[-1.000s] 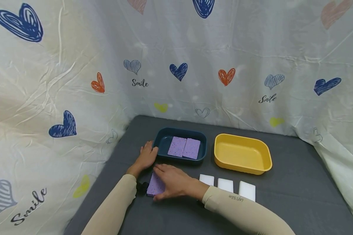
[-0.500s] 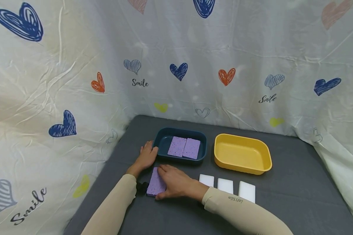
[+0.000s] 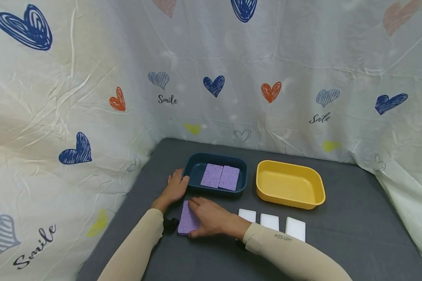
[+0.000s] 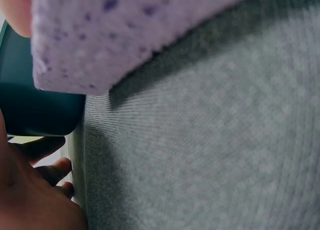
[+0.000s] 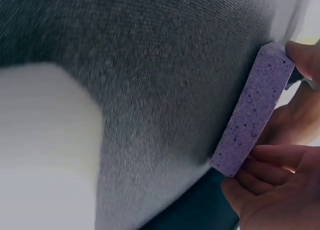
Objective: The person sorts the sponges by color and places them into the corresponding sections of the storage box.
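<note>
My right hand [image 3: 211, 215] holds a purple speckled sponge [image 3: 187, 220] by its ends. In the right wrist view the thumb is at one end of that sponge [image 5: 252, 110] and the fingers at the other. Whether it is lifted off the cloth I cannot tell. At the left end of a dark blue tray [image 3: 193, 187], my left hand [image 3: 175, 187] rests with its fingers along the outer wall. Two more purple sponges [image 3: 211, 175] lie side by side in that tray. In the left wrist view, the near sponge [image 4: 115, 40] hides part of the tray.
To the right of the blue tray stands a yellow tray [image 3: 290, 201] with nothing in it. Three white sponge blocks [image 3: 269, 221] lie in a row in front, partly behind my right forearm. A grey cloth [image 3: 358, 218] covers the table, and a heart-patterned curtain [image 3: 246, 113] hangs behind.
My right hand has shifted slightly right. The purple sponge under it has moved a little right as well, and more of its top shows. The left hand and both trays have stayed put.
</note>
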`<state>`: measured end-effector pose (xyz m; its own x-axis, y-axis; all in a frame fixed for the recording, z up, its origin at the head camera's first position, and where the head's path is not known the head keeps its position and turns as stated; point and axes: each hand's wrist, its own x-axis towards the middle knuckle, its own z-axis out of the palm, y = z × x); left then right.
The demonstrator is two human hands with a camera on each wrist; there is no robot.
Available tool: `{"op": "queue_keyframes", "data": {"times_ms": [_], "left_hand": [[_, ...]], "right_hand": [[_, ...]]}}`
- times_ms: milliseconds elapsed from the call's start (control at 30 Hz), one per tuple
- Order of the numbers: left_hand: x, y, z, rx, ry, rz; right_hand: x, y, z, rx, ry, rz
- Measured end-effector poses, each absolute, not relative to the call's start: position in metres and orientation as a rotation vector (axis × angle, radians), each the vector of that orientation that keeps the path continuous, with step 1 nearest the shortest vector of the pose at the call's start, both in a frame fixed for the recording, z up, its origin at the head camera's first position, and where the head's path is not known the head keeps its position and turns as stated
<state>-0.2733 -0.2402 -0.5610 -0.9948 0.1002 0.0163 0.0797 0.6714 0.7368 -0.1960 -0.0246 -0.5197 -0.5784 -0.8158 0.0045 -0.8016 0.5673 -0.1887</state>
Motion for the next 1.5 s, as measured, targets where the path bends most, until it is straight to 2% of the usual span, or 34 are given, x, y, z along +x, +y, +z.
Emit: {"op": "queue_keyframes", "data": {"times_ms": [867,1200,1500], "left_hand": [[-0.278,-0.245,-0.565,0.191,2.855,1.250],[-0.283,-0.246,-0.575,0.196,2.867,1.254],[-0.286,-0.249,-0.580,0.198,2.873,1.273]], "right_hand": [[-0.223,0.007,-0.452,-1.514,2.685,-0.360],[-0.255,0.019,-0.437,-1.370,2.767,-0.479],[-0.278,0.029,-0.445,-1.191,2.859,-0.507]]}}
